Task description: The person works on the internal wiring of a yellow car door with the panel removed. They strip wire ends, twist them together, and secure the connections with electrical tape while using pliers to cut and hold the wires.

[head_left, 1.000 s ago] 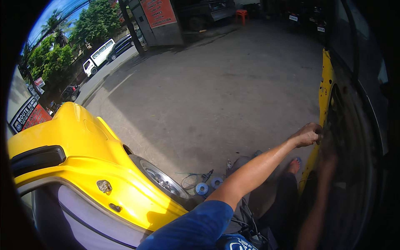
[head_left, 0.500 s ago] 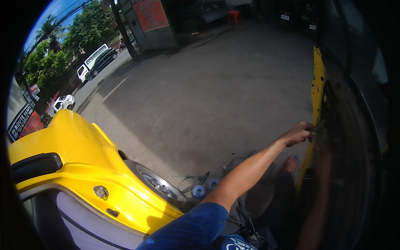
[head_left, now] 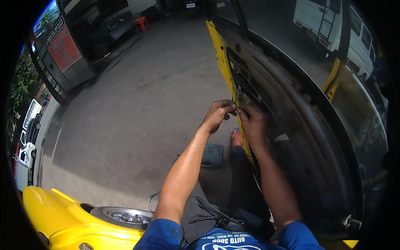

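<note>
A car door [head_left: 283, 112] stands open on my right, its dark inner panel bare, with cut-outs and a yellow edge. My left hand [head_left: 218, 116] is at that edge, thumb and fingers pinched together. Close beside it, at the inner side of the door, my right hand [head_left: 254, 124] is also closed, its fingertips almost meeting those of the left. Whatever the fingertips hold is too small to make out. Just ahead of the hands lies a large opening [head_left: 250, 85] in the panel, with metal parts inside.
The yellow car body [head_left: 52, 214] and its wheel [head_left: 133, 216] are at lower left. A dark grey-green case [head_left: 213, 156] lies on the floor near my legs. Farther off are a red stool [head_left: 141, 23], a red sign [head_left: 65, 48] and a white van [head_left: 316, 21] beyond the door.
My view has turned right toward the door. My left hand, earlier reaching out to the door edge, is now joined there by my right hand, both in clear sight.
</note>
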The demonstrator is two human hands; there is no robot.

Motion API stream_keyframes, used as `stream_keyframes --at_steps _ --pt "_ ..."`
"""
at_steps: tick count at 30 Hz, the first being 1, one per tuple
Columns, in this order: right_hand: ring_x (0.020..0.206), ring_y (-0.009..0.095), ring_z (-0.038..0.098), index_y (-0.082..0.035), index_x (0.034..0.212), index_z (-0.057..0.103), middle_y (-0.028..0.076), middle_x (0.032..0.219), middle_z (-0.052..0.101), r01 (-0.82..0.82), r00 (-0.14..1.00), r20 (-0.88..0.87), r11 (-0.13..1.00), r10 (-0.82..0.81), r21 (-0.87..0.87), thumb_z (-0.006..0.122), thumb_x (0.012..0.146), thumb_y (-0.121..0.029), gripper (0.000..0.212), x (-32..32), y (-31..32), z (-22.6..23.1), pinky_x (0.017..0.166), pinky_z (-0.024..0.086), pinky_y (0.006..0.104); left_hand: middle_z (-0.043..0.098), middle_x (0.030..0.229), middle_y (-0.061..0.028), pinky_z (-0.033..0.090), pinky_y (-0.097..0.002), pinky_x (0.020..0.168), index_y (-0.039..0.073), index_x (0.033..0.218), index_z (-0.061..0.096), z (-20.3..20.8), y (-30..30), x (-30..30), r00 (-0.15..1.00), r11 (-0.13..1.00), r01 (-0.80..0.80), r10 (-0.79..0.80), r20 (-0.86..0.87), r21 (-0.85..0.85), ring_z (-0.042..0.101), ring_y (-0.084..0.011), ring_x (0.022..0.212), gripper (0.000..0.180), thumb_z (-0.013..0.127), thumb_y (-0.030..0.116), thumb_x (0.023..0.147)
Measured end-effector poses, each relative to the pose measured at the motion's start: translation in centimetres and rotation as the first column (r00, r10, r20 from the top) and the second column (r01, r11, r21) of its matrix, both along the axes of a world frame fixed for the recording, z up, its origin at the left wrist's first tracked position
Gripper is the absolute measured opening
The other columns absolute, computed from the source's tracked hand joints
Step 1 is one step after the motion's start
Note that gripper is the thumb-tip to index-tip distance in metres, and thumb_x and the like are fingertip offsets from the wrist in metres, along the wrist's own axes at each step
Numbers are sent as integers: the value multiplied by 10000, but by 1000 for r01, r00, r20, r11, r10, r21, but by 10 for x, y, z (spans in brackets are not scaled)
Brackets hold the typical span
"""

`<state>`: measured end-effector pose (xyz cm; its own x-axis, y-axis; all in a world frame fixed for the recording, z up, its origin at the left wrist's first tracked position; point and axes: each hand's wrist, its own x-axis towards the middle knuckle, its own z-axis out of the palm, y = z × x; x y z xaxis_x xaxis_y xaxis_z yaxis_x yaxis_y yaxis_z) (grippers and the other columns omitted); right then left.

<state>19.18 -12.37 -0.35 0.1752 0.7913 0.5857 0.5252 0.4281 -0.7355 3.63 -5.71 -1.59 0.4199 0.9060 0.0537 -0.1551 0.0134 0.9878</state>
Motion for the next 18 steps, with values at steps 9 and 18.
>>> stream_keyframes --at_steps 9,18 --pt "690 215 706 2 995 719 129 811 705 -58 973 -229 987 22 -152 692 934 -84 109 5 0 -6 618 532 361 750 1034 -100 450 -267 703 -19 1195 736 0 -5 4 992 999 -32 31 122 11 671 -148 840 369 713 247 940" --pt "721 142 679 19 1071 705 72 885 710 -156 952 -292 968 94 -197 703 969 -109 164 11 1 -8 606 555 293 709 864 -52 400 -236 634 11 1013 734 -2 1 7 996 990 -79 74 50 113 502 -87 689 273 763 260 906"
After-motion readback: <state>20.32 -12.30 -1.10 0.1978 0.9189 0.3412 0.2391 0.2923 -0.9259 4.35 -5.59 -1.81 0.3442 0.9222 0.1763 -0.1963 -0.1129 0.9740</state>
